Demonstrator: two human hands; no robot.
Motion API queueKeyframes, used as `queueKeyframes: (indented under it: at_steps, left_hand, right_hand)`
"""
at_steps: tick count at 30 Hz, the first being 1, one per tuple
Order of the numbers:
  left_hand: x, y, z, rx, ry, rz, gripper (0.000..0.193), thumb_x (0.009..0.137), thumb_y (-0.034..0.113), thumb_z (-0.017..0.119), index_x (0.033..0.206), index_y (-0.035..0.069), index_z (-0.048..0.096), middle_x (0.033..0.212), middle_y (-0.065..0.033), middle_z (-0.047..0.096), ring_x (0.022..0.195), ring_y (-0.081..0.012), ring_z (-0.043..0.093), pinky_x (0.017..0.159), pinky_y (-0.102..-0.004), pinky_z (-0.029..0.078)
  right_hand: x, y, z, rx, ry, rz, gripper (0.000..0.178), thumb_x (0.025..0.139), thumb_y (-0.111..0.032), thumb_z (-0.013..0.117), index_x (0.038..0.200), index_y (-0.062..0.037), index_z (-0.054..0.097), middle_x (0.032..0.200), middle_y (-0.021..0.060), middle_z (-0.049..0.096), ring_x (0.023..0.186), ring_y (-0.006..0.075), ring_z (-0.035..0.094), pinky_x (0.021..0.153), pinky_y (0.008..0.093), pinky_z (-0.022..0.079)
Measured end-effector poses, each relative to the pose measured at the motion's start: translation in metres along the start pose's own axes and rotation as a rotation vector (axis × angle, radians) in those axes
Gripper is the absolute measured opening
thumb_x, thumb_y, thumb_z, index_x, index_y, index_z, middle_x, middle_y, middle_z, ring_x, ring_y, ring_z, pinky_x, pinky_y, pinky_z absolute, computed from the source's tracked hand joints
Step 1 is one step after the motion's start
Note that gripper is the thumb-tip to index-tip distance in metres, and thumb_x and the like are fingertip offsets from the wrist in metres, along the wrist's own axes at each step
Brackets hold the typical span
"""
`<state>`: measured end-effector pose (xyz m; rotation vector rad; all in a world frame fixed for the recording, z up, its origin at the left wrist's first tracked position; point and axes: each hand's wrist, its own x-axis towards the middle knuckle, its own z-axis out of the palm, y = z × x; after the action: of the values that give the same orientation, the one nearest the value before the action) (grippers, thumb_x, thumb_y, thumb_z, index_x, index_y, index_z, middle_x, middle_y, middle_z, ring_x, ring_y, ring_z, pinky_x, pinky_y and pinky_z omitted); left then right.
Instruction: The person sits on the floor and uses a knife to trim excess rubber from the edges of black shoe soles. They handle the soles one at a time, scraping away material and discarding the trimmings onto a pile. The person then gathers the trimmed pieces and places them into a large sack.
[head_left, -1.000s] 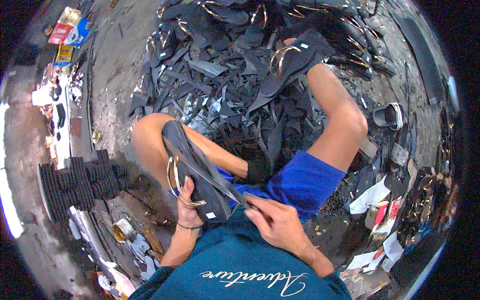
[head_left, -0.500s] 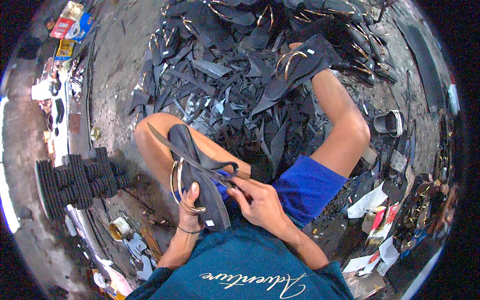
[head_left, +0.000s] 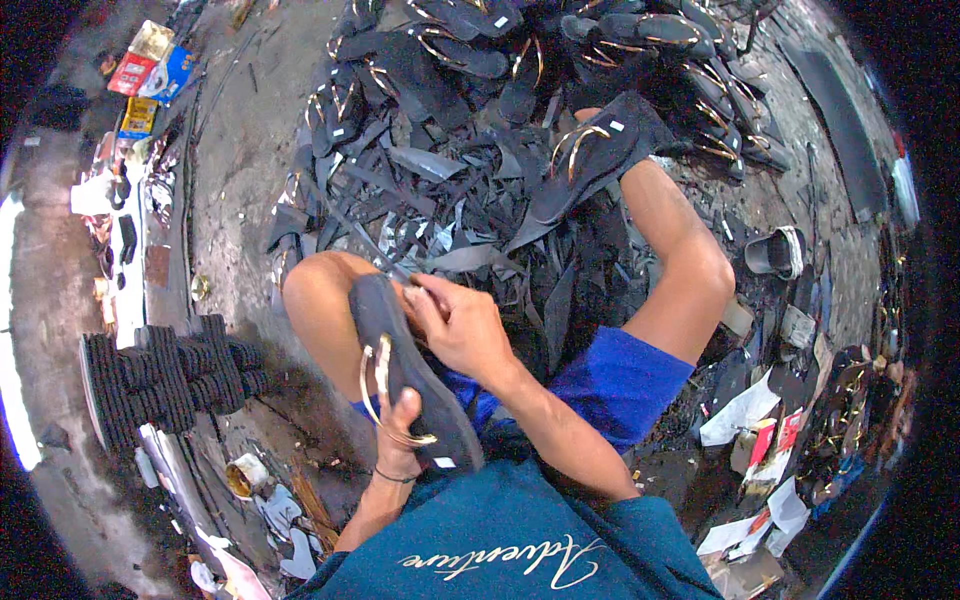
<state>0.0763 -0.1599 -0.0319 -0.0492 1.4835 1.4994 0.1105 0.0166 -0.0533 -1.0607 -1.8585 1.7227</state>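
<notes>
My left hand [head_left: 402, 432] grips a dark grey flip-flop sandal [head_left: 405, 372] with gold straps by its heel end, holding it over my left knee. My right hand [head_left: 458, 325] is closed on the sandal's toe end, fingers pinched at its upper edge. I sit on the ground in blue shorts [head_left: 600, 385] and a teal shirt. Another dark sandal with gold straps [head_left: 590, 150] is on my right foot, resting on a heap of black offcuts.
A pile of black rubber scraps [head_left: 470, 215] spreads in front of my legs, with several finished sandals [head_left: 480, 40] beyond it. Stacks of ridged black soles [head_left: 165, 375] stand at my left. A small tin [head_left: 240, 478], paper scraps [head_left: 745, 410] and packets [head_left: 150, 60] lie around.
The sandal has been swung from lying across my lap to standing more upright over my left knee. My right hand has risen from its lower part to its toe end.
</notes>
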Motion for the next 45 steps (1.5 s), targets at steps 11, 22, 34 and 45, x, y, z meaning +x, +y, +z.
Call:
queueKeyframes:
  at_steps: [11, 22, 34, 45]
  left_hand:
    - [0.041, 0.118, 0.013, 0.227, -0.184, 0.295, 0.021, 0.098, 0.021, 0.060, 0.106, 0.003, 0.057, 0.097, -0.0028, 0.064, 0.090, -0.0097, 0.061, 0.080, -0.0256, 0.050]
    - [0.030, 0.116, -0.002, 0.261, -0.167, 0.243, 0.044, 0.099, 0.041, 0.054, 0.117, 0.002, 0.057, 0.097, -0.0092, 0.068, 0.087, -0.0220, 0.068, 0.081, -0.0365, 0.057]
    - [0.029, 0.124, 0.005, 0.319, -0.397, 0.048, 0.038, 0.098, 0.039, 0.058, 0.111, 0.003, 0.056, 0.099, -0.0056, 0.064, 0.093, -0.0161, 0.061, 0.081, -0.0310, 0.052]
    - [0.263, 0.056, 0.181, 0.384, -0.581, 0.388, 0.071, 0.083, 0.027, 0.074, 0.136, -0.004, 0.038, 0.134, -0.0165, 0.053, 0.122, -0.0266, 0.053, 0.105, -0.0373, 0.041]
  right_hand:
    - [-0.056, -0.051, -0.054, 0.166, 0.011, -0.151, 0.036, 0.090, -0.014, 0.068, 0.123, -0.0008, 0.061, 0.096, 0.0140, 0.070, 0.077, 0.0204, 0.067, 0.071, 0.0328, 0.053]
    - [-0.119, 0.014, -0.084, -0.135, -0.094, -0.245, 0.035, 0.074, -0.009, 0.079, 0.107, -0.0042, 0.070, 0.096, 0.0127, 0.072, 0.069, 0.0232, 0.066, 0.060, 0.0325, 0.053]
    - [-0.053, -0.035, -0.065, -0.089, 0.020, -0.214, 0.028, 0.090, -0.008, 0.066, 0.117, 0.0007, 0.065, 0.092, 0.0121, 0.070, 0.064, 0.0142, 0.058, 0.060, 0.0280, 0.050]
    - [-0.091, 0.005, -0.178, 0.473, 0.745, -0.019, 0.027, 0.096, -0.009, 0.059, 0.121, 0.0004, 0.057, 0.095, 0.0088, 0.069, 0.070, 0.0091, 0.061, 0.058, 0.0242, 0.052]
